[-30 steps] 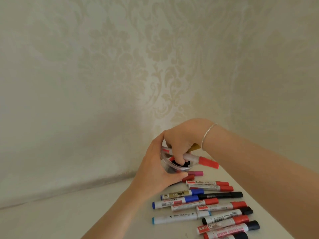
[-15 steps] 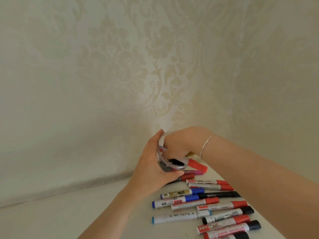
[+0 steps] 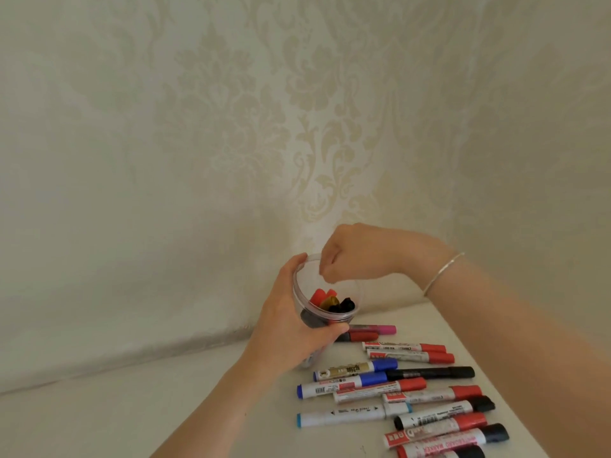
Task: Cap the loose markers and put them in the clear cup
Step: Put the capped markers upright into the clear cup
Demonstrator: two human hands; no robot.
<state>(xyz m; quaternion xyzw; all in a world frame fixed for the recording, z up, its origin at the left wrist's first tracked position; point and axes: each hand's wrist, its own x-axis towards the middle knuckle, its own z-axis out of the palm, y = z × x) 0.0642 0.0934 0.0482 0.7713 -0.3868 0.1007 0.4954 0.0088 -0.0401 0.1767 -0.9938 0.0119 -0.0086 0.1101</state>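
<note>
My left hand (image 3: pixel 291 328) wraps around a clear cup (image 3: pixel 358 292) and tilts its mouth toward me. Inside the cup, red, gold and black marker ends (image 3: pixel 330 302) show. My right hand (image 3: pixel 357 256) hovers just above the cup's rim, fingers curled downward and holding nothing. Several capped markers (image 3: pixel 406 388) with red, blue and black caps lie in a row on the white table (image 3: pixel 165 408) to the right of the cup. A pink marker (image 3: pixel 380 329) and a dark red one (image 3: pixel 360 337) lie right behind the cup.
A wall with pale floral wallpaper (image 3: pixel 231 127) rises close behind the table. The table's right edge (image 3: pixel 496 385) runs under my right forearm. A silver bracelet (image 3: pixel 443 272) sits on my right wrist.
The red-capped marker that my right hand held at the cup's mouth has dropped inside. My right hand has let go and lifted above the rim. The left hand keeps holding the cup.
</note>
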